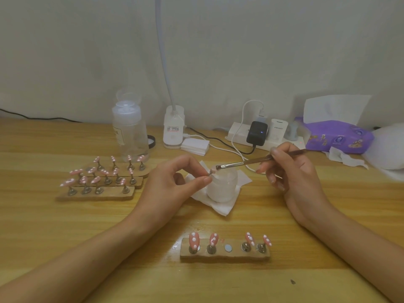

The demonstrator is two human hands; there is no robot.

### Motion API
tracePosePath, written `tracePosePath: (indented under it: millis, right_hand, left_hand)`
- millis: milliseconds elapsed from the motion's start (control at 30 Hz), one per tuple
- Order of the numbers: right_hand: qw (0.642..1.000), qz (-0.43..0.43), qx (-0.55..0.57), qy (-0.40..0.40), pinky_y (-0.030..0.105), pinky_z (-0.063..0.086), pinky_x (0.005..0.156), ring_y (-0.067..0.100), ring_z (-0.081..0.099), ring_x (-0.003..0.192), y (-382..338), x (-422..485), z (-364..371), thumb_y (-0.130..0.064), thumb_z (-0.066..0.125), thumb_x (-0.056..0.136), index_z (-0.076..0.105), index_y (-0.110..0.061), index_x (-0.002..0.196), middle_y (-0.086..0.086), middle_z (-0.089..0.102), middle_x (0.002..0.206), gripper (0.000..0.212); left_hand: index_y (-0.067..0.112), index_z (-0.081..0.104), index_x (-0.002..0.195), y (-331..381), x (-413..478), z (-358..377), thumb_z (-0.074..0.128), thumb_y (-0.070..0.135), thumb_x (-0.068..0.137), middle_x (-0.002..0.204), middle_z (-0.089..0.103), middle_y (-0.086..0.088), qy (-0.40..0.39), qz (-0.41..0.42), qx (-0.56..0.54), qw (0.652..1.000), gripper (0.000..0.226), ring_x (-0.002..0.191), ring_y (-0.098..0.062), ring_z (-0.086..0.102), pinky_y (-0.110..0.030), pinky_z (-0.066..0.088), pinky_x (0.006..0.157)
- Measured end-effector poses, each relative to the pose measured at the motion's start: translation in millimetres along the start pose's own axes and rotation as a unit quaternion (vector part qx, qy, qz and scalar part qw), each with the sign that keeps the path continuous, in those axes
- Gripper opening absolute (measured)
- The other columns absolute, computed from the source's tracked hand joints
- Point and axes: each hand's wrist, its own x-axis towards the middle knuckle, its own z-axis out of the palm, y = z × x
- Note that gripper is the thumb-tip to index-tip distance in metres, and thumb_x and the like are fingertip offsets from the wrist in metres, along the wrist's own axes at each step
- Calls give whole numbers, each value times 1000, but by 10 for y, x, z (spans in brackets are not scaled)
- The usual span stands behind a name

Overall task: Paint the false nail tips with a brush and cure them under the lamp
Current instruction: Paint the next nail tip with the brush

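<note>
The left hand [175, 182] pinches a small pink false nail tip on its metal peg [211, 172] between thumb and forefinger, the other fingers loosely curled. It holds the tip over the rim of a squat frosted glass jar [222, 190]. The jar stands on a crumpled white paper towel [218, 209] near the middle of the pale, grained wooden table [65, 237].

The right hand [295, 171], at three o'clock of the jar, grips a slender brush with a brown handle and silver ferrule [240, 164] pen-fashion. Its flat dark bristles lie against the held tip.

At six o'clock of the jar lies a rough-edged wooden strip holder [225, 255]. It carries four glossy pink almond-shaped tips with white dots on metal pegs, and a bare round magnet disc [228, 247] sits between the second and third.

At nine o'clock, three more wooden strips [102, 194] lie side by side, crowded with similar dotted tips.

At eleven o'clock stands a clear cylindrical plastic bottle with an open flip lid [130, 132]. At twelve o'clock is a white lamp base with a bending neck [173, 132], and a stack of white square pads [195, 146] sits beside it.

At one o'clock a white power strip [238, 136] bears a black adapter [256, 133]. A soft purple tissue pack [336, 136] lies at two o'clock.
</note>
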Motion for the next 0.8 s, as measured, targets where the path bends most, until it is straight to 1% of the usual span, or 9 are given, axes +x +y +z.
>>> tracePosePath:
  millis: [100, 233, 367, 433, 500, 567, 633, 733, 800]
  right_hand:
    - [1000, -4, 0, -24, 17, 36, 42, 9, 51, 49, -8, -9, 20, -35, 59, 85, 51, -18, 77, 8, 72, 70, 20]
    - [1000, 6, -6, 2, 17, 34, 41, 9, 51, 47, 8, 2, -1, -29, 58, 89, 52, -18, 79, 7, 72, 69, 17]
    - [1000, -1, -7, -23, 17, 35, 41, 10, 51, 49, 5, 3, 11, -36, 59, 86, 52, -19, 79, 8, 73, 72, 20]
    - [1000, 5, -16, -13, 17, 34, 41, 9, 51, 48, 6, 8, 13, -34, 58, 87, 51, -17, 80, 8, 73, 72, 19]
    - [1000, 7, -6, -1, 16, 32, 40, 8, 49, 46, 3, 8, 6, -33, 58, 87, 50, -18, 80, 7, 73, 71, 19]
    - [1000, 2, -1, -11, 16, 31, 40, 7, 47, 46, -6, -2, 19, -36, 59, 86, 50, -19, 79, 7, 72, 71, 20]
    - [1000, 1, -15, -19, 16, 32, 41, 8, 46, 46, -7, -7, 30, -36, 59, 86, 51, -19, 79, 7, 73, 71, 20]
    - [1000, 13, -7, 7, 15, 33, 41, 7, 44, 44, -7, 2, 18, -28, 57, 93, 51, -19, 79, 7, 73, 71, 18]
    - [1000, 8, 5, -2, 15, 32, 41, 8, 45, 45, -19, -4, 24, -32, 58, 90, 50, -20, 79, 6, 72, 70, 18]
  left_hand:
    - [23, 69, 77, 1, 3, 2, 76, 25, 83, 73, 65, 23, 3, 5, 9, 1000, 9, 49, -3, 38, -13, 36, 49]
    - [25, 69, 77, -5, 7, 6, 75, 24, 84, 67, 62, 24, 9, 13, 22, 1000, 10, 49, -4, 37, -14, 35, 48]
    - [28, 68, 77, -31, 9, 4, 75, 24, 85, 48, 46, 17, 12, 18, 33, 999, 11, 47, -5, 36, -14, 32, 48]
    - [29, 68, 77, -37, 11, 2, 76, 27, 84, 47, 42, 14, 15, 18, 37, 999, 11, 48, -5, 35, -14, 31, 49]
    - [29, 68, 76, -33, 10, 5, 76, 27, 83, 49, 45, 16, 18, 20, 42, 999, 11, 49, -5, 35, -13, 31, 49]
    - [29, 68, 76, -35, 11, 7, 77, 26, 83, 49, 46, 18, 19, 23, 45, 999, 11, 49, -5, 35, -13, 32, 50]
    - [30, 68, 75, -40, 10, 4, 77, 27, 83, 47, 42, 15, 21, 23, 45, 999, 12, 49, -6, 35, -14, 31, 51]
    - [29, 68, 76, -35, 7, 3, 76, 28, 83, 47, 41, 13, 20, 23, 48, 998, 11, 49, -6, 35, -16, 32, 51]
    - [29, 68, 76, -27, 4, 4, 76, 28, 83, 48, 42, 14, 20, 24, 50, 998, 11, 49, -5, 36, -15, 32, 51]
